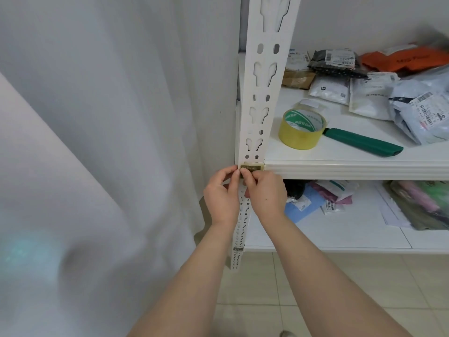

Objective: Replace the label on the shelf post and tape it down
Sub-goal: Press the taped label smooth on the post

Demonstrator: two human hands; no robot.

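White curtain (109, 117) hangs on the left; beige floor tiles (279, 276) below. Shelf post (264, 81): white, slotted, upright, at the front left corner of the rack.

Label (252, 167): small, olive-yellow, on the front of the post, level with the front edge of the upper shelf (352, 166). Print too small to read.

Left hand (222, 195): thumb and forefinger curled together, pinching at the label's left edge where it meets the side of the post.

Right hand (267, 193): fingers curled onto the label's lower edge, touching the left hand's fingertips. Thumb hidden, so I cannot tell whether it is behind the label. Both forearms reach up from the bottom of the view.

Upper shelf: yellow tape roll (301, 130) lies flat just beside the post. Green-handled tool (364, 142) lies on its side with one end against the roll. Parcels (413, 110) piled at the back and right.

Lower shelf (340, 234): more bags and papers, partly in shadow.
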